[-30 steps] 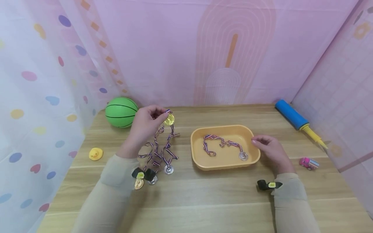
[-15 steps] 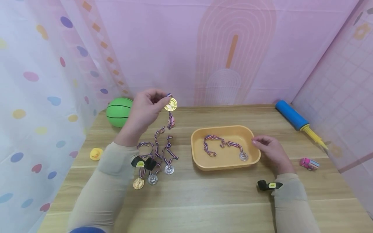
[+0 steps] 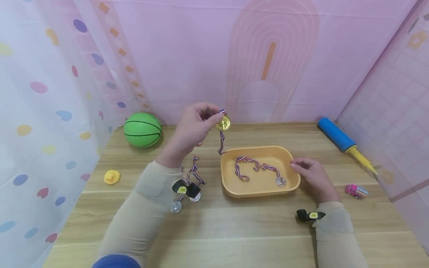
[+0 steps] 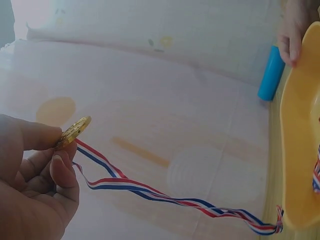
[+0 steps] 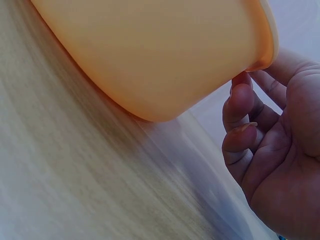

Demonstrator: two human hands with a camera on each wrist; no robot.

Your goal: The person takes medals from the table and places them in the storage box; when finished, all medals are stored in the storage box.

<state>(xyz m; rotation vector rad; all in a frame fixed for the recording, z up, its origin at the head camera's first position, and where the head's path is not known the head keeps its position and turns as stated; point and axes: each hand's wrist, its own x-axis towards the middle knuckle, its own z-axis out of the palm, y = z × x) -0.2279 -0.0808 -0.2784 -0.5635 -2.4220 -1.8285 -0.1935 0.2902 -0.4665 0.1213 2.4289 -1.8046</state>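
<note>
Between thumb and fingers, my left hand (image 3: pixel 196 128) pinches a gold medal (image 3: pixel 223 123) at its ribbon end, raised above the table. Its red, white and blue ribbon (image 4: pixel 200 202) dangles down to the left rim of an orange-yellow plastic basin (image 3: pixel 258 190). Inside the basin lies a silver medal (image 3: pixel 280 181) with its ribbon stretched out leftward. My right hand (image 3: pixel 313 176) grips the basin's right rim, thumb on top and fingers curled beneath the lip in the right wrist view. Under my left forearm, more medals with ribbons lie on the table, one silver medal (image 3: pixel 175 207) showing in front.
A green ball (image 3: pixel 142 130) sits at the back left, with a yellow rubber duck (image 3: pixel 111 177) nearer. On the right are a blue and yellow hand pump (image 3: pixel 342 137) and a small pink toy truck (image 3: pixel 356 191). Patterned curtains close off the back and sides.
My left hand has lifted the gold medal off the pile and carried it right, to the basin's left edge. My right hand has stayed on the rim.
</note>
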